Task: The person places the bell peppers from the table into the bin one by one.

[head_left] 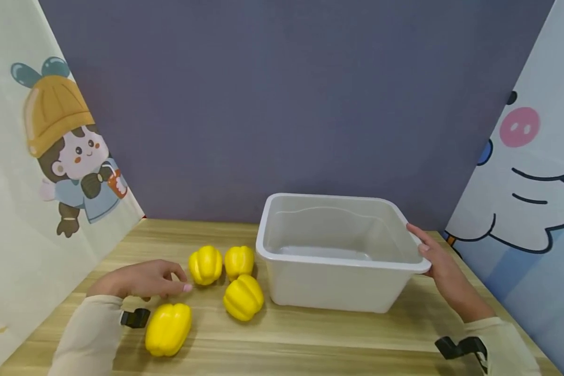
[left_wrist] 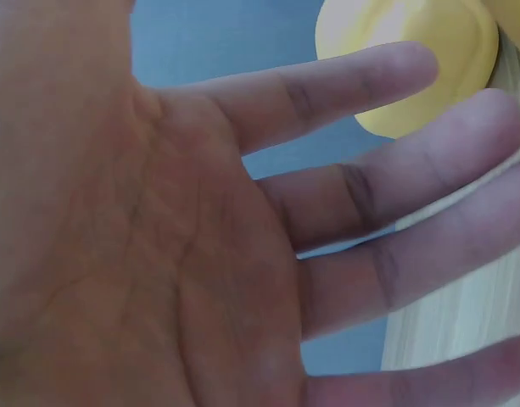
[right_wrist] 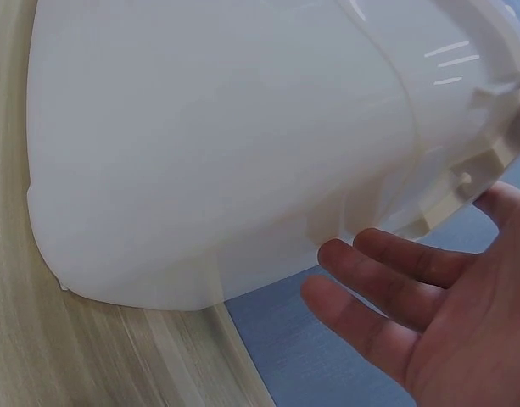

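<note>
My left hand [head_left: 152, 278] hovers over the left of the table, palm down with loosely bent fingers and nothing in them. Closest to it is a yellow bell pepper [head_left: 168, 330] on the near side. Beyond the fingertips sit a second bell pepper [head_left: 205, 265], a third bell pepper [head_left: 239, 261] and another bell pepper [head_left: 243, 297], close together. In the left wrist view the spread fingers overlap a yellow pepper [left_wrist: 370, 30]. With thumb at the rim and fingers beneath it, my right hand [head_left: 444, 269] holds the right end of a white plastic bin [head_left: 329, 284].
Inside the bin, only bare walls and floor show. The wooden tabletop [head_left: 244, 355] meets a dark grey-blue panel [head_left: 291, 104] at the back. Printed cartoon panels flank both sides. A black strap [head_left: 135, 318] circles the left wrist.
</note>
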`<state>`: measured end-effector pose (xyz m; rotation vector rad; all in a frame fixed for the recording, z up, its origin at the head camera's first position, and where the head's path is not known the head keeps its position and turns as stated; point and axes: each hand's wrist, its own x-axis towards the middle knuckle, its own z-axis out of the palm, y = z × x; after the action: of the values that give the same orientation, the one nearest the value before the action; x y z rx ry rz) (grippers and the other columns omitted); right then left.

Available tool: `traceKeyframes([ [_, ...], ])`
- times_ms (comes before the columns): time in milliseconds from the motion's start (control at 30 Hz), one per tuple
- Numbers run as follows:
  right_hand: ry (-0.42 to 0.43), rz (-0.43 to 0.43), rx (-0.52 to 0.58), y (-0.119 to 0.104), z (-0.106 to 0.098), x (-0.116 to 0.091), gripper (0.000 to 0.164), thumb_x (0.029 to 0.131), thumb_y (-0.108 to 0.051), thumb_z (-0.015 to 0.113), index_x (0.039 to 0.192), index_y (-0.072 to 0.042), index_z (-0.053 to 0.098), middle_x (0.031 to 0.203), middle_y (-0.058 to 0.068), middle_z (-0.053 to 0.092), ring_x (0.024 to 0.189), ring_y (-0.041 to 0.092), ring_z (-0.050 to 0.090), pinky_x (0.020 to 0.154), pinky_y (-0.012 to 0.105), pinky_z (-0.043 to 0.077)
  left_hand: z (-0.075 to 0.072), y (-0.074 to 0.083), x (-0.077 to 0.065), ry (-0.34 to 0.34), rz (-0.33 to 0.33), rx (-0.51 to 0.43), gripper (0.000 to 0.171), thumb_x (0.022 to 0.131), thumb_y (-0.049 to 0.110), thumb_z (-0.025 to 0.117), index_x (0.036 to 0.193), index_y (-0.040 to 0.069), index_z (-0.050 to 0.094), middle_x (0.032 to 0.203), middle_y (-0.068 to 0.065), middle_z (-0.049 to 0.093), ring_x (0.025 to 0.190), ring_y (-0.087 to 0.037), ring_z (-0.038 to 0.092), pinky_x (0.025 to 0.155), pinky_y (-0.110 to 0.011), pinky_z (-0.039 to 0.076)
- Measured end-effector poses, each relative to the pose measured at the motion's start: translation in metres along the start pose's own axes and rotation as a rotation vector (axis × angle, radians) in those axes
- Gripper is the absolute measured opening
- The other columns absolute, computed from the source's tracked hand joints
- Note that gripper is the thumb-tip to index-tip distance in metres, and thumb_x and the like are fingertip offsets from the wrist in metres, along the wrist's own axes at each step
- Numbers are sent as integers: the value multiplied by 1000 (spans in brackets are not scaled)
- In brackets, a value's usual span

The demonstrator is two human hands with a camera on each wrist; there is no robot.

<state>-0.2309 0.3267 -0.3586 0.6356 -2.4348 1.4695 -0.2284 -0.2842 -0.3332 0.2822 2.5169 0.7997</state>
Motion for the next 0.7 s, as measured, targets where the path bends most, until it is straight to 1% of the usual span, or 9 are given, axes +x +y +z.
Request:
traceKeyframes([
  [67, 4, -6, 5, 1, 0, -1, 50, 112, -22, 25, 160, -10, 20, 136, -17, 47, 106, 2, 57, 76, 28, 53, 1, 1, 0, -9, 5, 8, 37, 93, 47, 69, 111, 16, 67, 89, -8, 64, 81, -23, 59, 57, -36, 41],
  [200, 5, -8, 1, 1, 0, -1, 50, 112, -22, 25, 160, -11, 21, 138, -17, 45, 108, 1, 55, 76, 28, 53, 3, 3, 2, -26, 4, 20, 35, 91, 48, 70, 107, 17, 67, 84, -8, 62, 77, -22, 57, 56, -34, 39],
  [333, 8, -3, 3, 1, 0, -1, 50, 111, -23, 25, 160, -11, 21, 136, -17, 47, 107, 0, 55, 76, 28, 53, 3, 4, 4, -23, 5, 32, 36, 89, 50, 72, 106, 18, 68, 80, -7, 62, 73, -21, 55, 54, -32, 38],
  [433, 10, -6, 8, 2, 0, 0, 50, 111, -22, 25, 160, -10, 21, 135, -17, 48, 107, 1, 56, 76, 28, 53, 4, 3, 5, -24, 1, 26, 35, 89, 49, 73, 104, 19, 68, 79, -7, 61, 73, -21, 55, 54, -33, 39],
  [600, 6, -16, 15, 4, 1, -1, 50, 112, -21, 25, 160, -9, 22, 135, -16, 48, 105, 2, 57, 75, 29, 54, 9, 2, 6, -48, 5, 6, 30, 89, 45, 75, 100, 19, 68, 78, -5, 59, 72, -20, 54, 53, -33, 40],
  [700, 7, -32, 10, 4, 2, -1, 49, 112, -20, 25, 160, -9, 22, 137, -15, 49, 106, 3, 57, 75, 29, 54, 11, 2, 7, -42, 4, 23, 29, 88, 46, 75, 99, 20, 69, 79, -4, 59, 73, -20, 54, 53, -33, 42],
])
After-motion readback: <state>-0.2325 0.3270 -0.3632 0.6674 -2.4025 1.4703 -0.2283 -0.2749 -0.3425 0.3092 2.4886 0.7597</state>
